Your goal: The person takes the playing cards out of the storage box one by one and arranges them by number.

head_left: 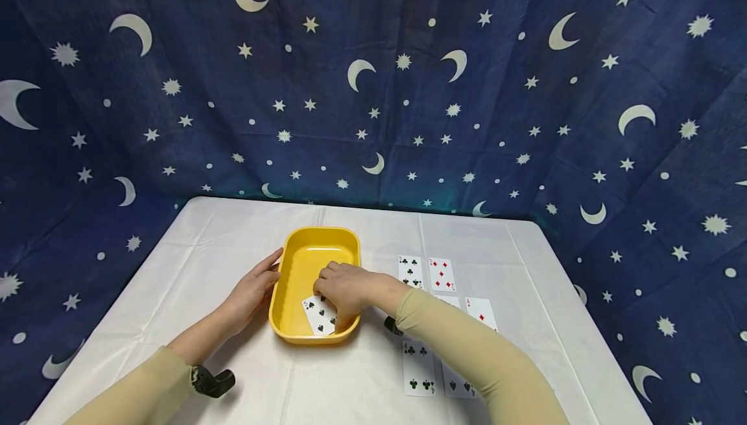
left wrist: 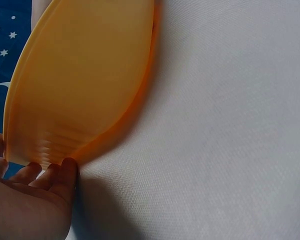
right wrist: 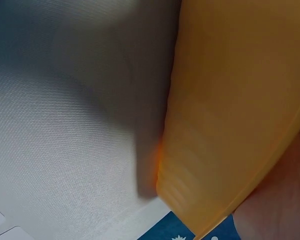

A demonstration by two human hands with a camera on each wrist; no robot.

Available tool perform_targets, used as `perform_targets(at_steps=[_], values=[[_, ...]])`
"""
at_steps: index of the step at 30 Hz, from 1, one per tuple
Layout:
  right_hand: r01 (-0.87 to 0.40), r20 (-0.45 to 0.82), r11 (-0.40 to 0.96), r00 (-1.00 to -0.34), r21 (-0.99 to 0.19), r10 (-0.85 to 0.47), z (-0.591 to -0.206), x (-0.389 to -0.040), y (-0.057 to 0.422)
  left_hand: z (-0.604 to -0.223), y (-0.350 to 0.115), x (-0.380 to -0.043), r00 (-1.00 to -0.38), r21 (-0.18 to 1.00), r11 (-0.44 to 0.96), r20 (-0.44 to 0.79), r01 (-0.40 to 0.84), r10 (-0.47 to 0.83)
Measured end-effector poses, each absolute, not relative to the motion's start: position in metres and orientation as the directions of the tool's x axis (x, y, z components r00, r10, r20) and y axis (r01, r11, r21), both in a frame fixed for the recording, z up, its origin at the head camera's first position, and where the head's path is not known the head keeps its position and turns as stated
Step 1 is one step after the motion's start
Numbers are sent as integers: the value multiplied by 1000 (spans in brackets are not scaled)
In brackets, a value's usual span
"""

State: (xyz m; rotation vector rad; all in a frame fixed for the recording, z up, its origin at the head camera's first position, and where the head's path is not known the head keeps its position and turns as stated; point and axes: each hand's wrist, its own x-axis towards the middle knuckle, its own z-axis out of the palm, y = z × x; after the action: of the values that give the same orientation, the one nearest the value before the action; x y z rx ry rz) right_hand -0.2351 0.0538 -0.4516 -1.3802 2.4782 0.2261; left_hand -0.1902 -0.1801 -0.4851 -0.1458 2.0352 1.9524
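A yellow rectangular tray [head_left: 315, 238] sits on the white table. My right hand [head_left: 344, 289] reaches into it and pinches a five of spades playing card [head_left: 318, 315] near the tray's front end. Part of the card is hidden by that hand. My left hand [head_left: 252, 295] rests against the tray's left side, its fingertips touching the outer wall in the left wrist view. In the right wrist view the tray wall hides most of my right hand.
To the right lie a five of clubs [head_left: 410, 269], a five of diamonds [head_left: 441, 274], an ace of diamonds [head_left: 481, 311], a four of clubs [head_left: 418, 370] and a four of spades [head_left: 458, 383]. My right arm partly covers several cards. A starry blue cloth [head_left: 327, 152] hangs behind the table.
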Motion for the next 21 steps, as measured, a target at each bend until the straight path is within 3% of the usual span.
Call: perform_targets(at_steps=[7, 13, 21], values=[[-850, -310, 526, -497, -13, -811, -453, -236, 55, -485, -179, -191, -944, 955, 63, -297, -291, 141], [-843, -238, 531, -500, -86, -833, -447, -238, 60, -486, -180, -191, -946, 957, 63, -291, -285, 144], [-795, -147, 581, -562, -177, -814, -422, -245, 80, -485, -182, -190, -948, 961, 67, -276, -269, 157]])
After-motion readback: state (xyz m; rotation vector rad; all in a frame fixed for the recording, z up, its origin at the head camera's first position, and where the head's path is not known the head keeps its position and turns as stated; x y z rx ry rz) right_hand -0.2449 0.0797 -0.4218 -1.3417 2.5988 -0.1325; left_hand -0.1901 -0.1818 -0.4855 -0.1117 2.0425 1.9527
